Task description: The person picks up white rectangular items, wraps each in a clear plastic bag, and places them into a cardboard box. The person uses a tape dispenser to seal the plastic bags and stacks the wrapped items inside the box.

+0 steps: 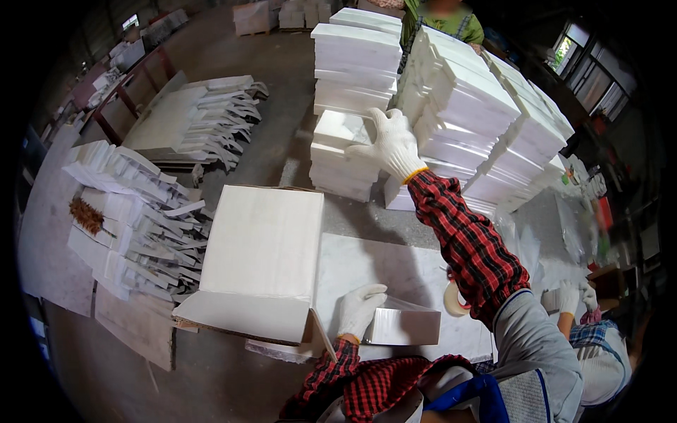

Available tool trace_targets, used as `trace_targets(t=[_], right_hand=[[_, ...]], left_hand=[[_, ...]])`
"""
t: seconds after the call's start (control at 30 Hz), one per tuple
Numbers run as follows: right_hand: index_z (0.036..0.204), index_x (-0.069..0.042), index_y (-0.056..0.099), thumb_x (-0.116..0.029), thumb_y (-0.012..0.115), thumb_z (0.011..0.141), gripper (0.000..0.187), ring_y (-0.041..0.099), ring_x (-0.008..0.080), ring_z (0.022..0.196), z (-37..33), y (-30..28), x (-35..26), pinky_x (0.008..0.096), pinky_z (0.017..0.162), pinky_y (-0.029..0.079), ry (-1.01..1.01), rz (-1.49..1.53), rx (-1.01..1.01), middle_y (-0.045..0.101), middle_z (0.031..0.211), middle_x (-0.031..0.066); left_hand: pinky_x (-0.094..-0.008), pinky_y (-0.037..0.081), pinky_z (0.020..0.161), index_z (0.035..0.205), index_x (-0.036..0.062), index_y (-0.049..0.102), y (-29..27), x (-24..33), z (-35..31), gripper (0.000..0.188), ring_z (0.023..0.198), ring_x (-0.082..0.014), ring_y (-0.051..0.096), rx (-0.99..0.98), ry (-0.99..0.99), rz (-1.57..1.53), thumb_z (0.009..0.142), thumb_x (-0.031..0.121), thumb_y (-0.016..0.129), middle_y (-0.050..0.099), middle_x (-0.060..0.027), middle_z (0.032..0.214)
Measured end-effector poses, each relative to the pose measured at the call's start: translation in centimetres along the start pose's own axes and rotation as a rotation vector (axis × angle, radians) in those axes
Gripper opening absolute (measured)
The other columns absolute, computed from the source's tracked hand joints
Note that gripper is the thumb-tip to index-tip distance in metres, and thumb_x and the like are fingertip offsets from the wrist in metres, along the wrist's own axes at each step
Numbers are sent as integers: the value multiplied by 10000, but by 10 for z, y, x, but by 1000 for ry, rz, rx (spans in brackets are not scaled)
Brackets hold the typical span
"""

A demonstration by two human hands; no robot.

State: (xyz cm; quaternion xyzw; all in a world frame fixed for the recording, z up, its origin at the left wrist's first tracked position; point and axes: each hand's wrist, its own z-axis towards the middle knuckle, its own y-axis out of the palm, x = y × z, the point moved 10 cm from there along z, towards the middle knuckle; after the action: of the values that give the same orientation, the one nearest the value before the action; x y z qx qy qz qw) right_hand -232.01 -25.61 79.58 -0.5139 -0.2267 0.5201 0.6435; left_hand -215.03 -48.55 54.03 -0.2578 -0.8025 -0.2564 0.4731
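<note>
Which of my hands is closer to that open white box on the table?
Left. Your left hand rests on a small white tile right beside the open white box; your right hand is off reaching the tile stacks.

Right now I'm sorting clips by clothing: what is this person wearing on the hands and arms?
Both hands wear white knitted cotton gloves, left hand and right hand, with a yellow-orange cuff edge showing at the right wrist. Both arms are in red-and-black plaid long sleeves.

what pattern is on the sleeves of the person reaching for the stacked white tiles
Red and black plaid, clearest in the head view on the right sleeve behind the white-gloved right hand.
</note>
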Motion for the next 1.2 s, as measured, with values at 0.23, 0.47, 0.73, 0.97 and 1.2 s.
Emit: trace_targets(t=[0.23,0.47,0.73,0.97,1.2], right_hand=[[1417,-120,540,-606,843,716,905,539,436,1279,-2,3,-7,481,1006,527,-19,-34,-71,512,1371,263],[1395,-101,554,-557,880,688,902,573,426,1186,1,5,-1,479,995,527,-50,82,-13,510,1308,265],[1370,-98,567,-551,924,614,951,568,420,1127,15,2,2,483,991,520,-74,53,-84,518,1223,279],[1396,-120,579,-651,848,669,940,605,441,1134,10,13,-5,488,986,518,-68,-73,-196,588,1208,257],[1292,-121,609,-647,785,756,771,625,409,1084,10,23,-29,545,898,481,-243,-84,-13,637,1133,226]], left_hand=[[-267,552,921,1169,-19,755,0,-10,4,303,1005,-141,719,9,9,20,892,101,726,781,-112,1109],[-268,556,910,1181,-18,750,-1,-3,-1,305,996,-140,716,30,-12,17,900,95,719,778,-106,1108],[-264,556,902,1167,-16,756,1,-10,4,297,991,-133,715,19,-41,15,898,107,722,781,-99,1095],[-268,551,923,1171,-9,758,-1,-7,2,304,1000,-141,719,21,20,34,898,120,718,782,-103,1102],[-274,539,932,1188,-23,744,1,5,-4,335,1020,-159,710,8,35,79,893,133,724,773,-117,1118]])
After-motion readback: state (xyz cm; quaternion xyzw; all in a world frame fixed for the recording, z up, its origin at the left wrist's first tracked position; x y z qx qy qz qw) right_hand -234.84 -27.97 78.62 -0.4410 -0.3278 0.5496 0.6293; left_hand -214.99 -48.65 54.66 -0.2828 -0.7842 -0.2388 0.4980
